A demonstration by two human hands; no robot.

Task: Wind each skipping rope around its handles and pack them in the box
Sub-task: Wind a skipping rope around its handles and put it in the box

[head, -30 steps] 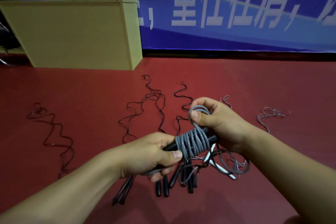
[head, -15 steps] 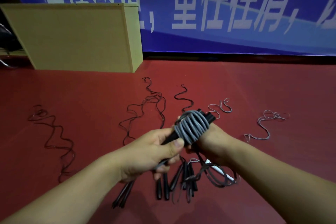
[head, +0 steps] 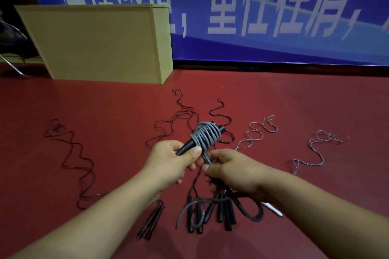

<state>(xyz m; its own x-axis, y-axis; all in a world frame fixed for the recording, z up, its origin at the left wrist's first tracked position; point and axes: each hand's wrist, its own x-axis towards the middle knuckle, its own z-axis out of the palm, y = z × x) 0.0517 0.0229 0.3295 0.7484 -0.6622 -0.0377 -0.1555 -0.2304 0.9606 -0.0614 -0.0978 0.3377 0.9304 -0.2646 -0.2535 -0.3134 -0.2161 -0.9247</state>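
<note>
My left hand (head: 171, 160) grips the lower end of a pair of black handles (head: 187, 146) that point up and to the right. A grey skipping rope (head: 205, 135) is wound in many turns around their upper part. My right hand (head: 229, 171) sits just below the coil and pinches the rope's loose grey end. Below my hands, several more black handles (head: 210, 212) lie bunched on the red floor, with their black ropes (head: 179, 115) and grey ropes (head: 259, 130) trailing away from me. The tan box (head: 101, 44) stands at the back left.
Another black rope (head: 71, 153) snakes across the floor at the left, its two handles (head: 150, 223) lying near my left forearm. A further grey rope (head: 315, 153) lies at the right. A white handle tip (head: 273, 209) pokes out under my right wrist. A blue banner (head: 273, 10) covers the back wall.
My right hand has come from above the coil to below it, laying on another turn and now pinching the loose end. The wound handles have tilted up and lifted slightly.
</note>
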